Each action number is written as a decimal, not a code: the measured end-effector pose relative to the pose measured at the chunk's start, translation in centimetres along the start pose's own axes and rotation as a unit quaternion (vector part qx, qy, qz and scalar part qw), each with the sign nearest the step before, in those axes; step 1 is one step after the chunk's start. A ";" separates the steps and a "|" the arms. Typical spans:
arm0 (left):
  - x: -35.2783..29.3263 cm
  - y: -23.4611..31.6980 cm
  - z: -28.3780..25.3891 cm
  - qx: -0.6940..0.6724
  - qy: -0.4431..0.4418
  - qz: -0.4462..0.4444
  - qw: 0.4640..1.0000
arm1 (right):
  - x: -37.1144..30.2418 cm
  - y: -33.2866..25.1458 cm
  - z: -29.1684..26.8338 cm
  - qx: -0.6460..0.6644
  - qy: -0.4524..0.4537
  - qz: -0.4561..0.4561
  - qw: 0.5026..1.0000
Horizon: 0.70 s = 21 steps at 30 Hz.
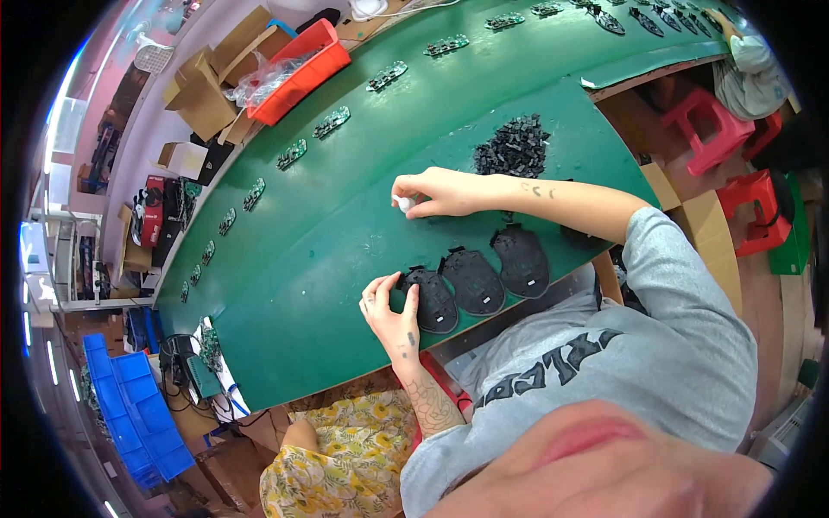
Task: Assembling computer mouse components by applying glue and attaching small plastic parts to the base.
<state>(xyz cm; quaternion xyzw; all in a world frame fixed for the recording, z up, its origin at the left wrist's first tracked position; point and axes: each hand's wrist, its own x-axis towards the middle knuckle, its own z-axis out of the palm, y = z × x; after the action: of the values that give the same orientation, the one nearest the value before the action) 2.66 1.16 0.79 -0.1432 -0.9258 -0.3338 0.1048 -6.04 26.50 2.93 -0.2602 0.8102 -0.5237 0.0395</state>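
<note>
Head view: the right hand (pixel 445 192) pinches a small white object (pixel 403 204) between its fingertips; the left hand (pixel 390 315) curls at a black, rounded plastic shell (pixel 434 302), grip unclear, bare green tabletop (pixel 298 319) left of its fingers.

Counter (pixel 294 319): green, smooth, softly glossy. Rounded shells (pixel 477 287): black plastic, largely matt. Heaped pieces (pixel 511 147): black, plastic-looking, rough in mass. Bin (pixel 313 85): red plastic, smooth, glossy. Bag (pixel 269 82): clear film, crinkled, shiny. Carton (pixel 205 102): matt brown cardboard. Shirt (pixel 691 293): soft grey cloth, matt. Trays (pixel 138 410): smooth blue plastic.
</note>
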 end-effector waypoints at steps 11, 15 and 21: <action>-1.7 -1.1 -2.1 -0.444 0.103 -0.163 0.875 | -12.4 5.2 -17.7 -0.176 0.237 0.113 0.949; -0.3 1.4 -1.5 -0.491 0.102 -0.176 0.847 | -15.1 7.4 -17.3 -0.188 0.234 0.156 0.941; 0.4 2.3 0.1 -0.600 0.055 -0.181 0.777 | -14.5 7.7 -16.1 -0.222 0.202 0.121 0.946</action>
<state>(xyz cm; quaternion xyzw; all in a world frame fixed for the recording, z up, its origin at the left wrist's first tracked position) 3.01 3.00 2.23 0.0116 -0.5397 -0.8417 -0.0138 -1.91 48.99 0.45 -0.0514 0.9224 -0.3633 -0.1208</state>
